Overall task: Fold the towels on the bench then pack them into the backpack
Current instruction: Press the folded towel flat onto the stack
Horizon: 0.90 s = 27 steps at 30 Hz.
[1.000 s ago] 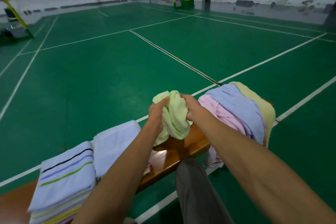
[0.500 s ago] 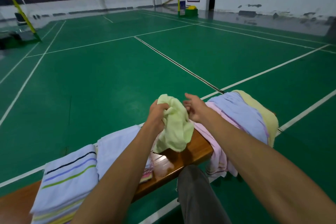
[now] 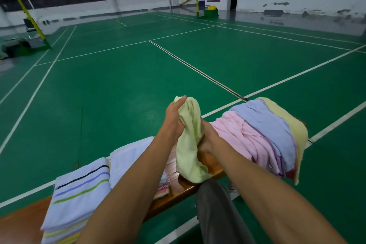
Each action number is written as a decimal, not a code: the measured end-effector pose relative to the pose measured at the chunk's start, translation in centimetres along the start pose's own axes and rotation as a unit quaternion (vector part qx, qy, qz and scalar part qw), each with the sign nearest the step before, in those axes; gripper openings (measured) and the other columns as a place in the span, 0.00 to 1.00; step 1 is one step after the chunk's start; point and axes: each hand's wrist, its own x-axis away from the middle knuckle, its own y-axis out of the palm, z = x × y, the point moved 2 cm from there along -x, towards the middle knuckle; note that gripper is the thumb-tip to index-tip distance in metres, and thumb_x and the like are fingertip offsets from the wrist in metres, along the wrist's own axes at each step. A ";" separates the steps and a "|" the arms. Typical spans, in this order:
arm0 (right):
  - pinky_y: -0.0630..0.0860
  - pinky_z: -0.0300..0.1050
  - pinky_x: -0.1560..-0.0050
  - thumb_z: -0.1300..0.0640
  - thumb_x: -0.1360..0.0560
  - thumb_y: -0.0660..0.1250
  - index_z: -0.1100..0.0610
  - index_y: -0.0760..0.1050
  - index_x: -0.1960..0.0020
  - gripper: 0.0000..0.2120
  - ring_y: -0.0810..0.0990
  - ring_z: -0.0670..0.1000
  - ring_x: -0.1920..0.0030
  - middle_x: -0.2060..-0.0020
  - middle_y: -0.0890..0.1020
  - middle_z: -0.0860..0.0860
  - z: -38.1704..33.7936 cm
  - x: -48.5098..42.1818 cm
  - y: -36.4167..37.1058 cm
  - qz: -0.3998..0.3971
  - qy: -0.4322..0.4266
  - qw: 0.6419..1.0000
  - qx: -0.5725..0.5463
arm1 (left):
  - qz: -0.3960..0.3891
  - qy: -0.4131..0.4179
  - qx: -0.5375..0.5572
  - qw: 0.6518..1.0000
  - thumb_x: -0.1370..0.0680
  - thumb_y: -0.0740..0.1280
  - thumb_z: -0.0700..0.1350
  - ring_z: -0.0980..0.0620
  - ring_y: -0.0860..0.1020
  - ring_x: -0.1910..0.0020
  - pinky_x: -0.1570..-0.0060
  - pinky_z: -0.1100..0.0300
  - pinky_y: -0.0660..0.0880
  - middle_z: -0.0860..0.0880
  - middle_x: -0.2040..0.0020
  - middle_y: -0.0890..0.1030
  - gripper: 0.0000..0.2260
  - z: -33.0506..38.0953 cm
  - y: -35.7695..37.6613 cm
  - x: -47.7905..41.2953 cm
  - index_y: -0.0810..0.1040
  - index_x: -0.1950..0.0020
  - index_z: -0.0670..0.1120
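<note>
- The right hand (image 3: 208, 136) is mostly hidden behind the pale green towel (image 3: 190, 140); its fingers seem clamped on the cloth low down, though they barely show.
- The left hand (image 3: 174, 115) grips the towel's top edge, thumb pressed against the cloth.
- The towel hangs above the wooden counter (image 3: 178, 188), its lower end touching the wood.
- The left forearm covers part of the white folded towel (image 3: 128, 160); the striped stack (image 3: 79, 194) is cut off below.
- A heap of unfolded towels (image 3: 263, 134) lies just right of the hands.
- No backpack can be made out.
</note>
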 end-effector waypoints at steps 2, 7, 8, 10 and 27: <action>0.72 0.59 0.32 0.41 0.19 0.60 0.60 0.78 0.33 0.27 0.79 0.63 0.37 0.37 0.81 0.62 -2.0 0.8 1.0 -0.027 0.003 0.999 -0.025 | 0.032 0.030 -0.031 0.999 0.25 0.73 0.37 0.41 0.82 0.53 0.44 0.41 0.79 0.38 0.47 0.80 0.22 0.5 -0.5 -0.2 0.70 0.33 0.38; 0.76 0.64 0.36 0.42 0.19 0.63 0.62 0.77 0.35 0.25 0.81 0.63 0.40 0.41 0.82 0.62 -8.6 2.0 2.9 -0.003 -0.093 0.994 -0.050 | 0.112 0.071 -0.131 0.982 0.24 0.71 0.36 0.39 0.82 0.49 0.46 0.38 0.80 0.40 0.43 0.81 0.17 1.2 -3.4 -1.5 0.74 0.37 0.45; 0.76 0.62 0.37 0.38 0.18 0.59 0.61 0.77 0.36 0.28 0.80 0.63 0.38 0.40 0.82 0.62 -9.3 2.4 3.0 -0.007 -0.090 0.995 -0.036 | 0.137 0.071 -0.145 0.977 0.24 0.72 0.39 0.40 0.82 0.48 0.45 0.37 0.80 0.40 0.42 0.82 0.16 1.3 -4.0 -1.7 0.76 0.37 0.45; 0.77 0.55 0.38 0.29 0.20 0.46 0.60 0.77 0.35 0.39 0.79 0.62 0.35 0.36 0.80 0.62 -9.3 2.7 3.1 -0.057 -0.039 0.995 0.071 | 0.168 0.068 -0.149 0.972 0.22 0.71 0.42 0.42 0.82 0.50 0.43 0.40 0.80 0.41 0.44 0.83 0.07 1.6 -4.6 -1.7 0.79 0.44 0.45; 0.80 0.52 0.47 0.52 0.20 0.68 0.60 0.79 0.40 0.14 0.85 0.57 0.51 0.45 0.85 0.60 -13.2 4.1 4.4 -0.085 -0.110 0.970 0.200 | 0.035 0.066 -0.012 0.997 0.28 0.68 0.42 0.42 0.79 0.53 0.47 0.48 0.77 0.41 0.54 0.82 0.08 6.8 -5.2 -0.9 0.78 0.52 0.40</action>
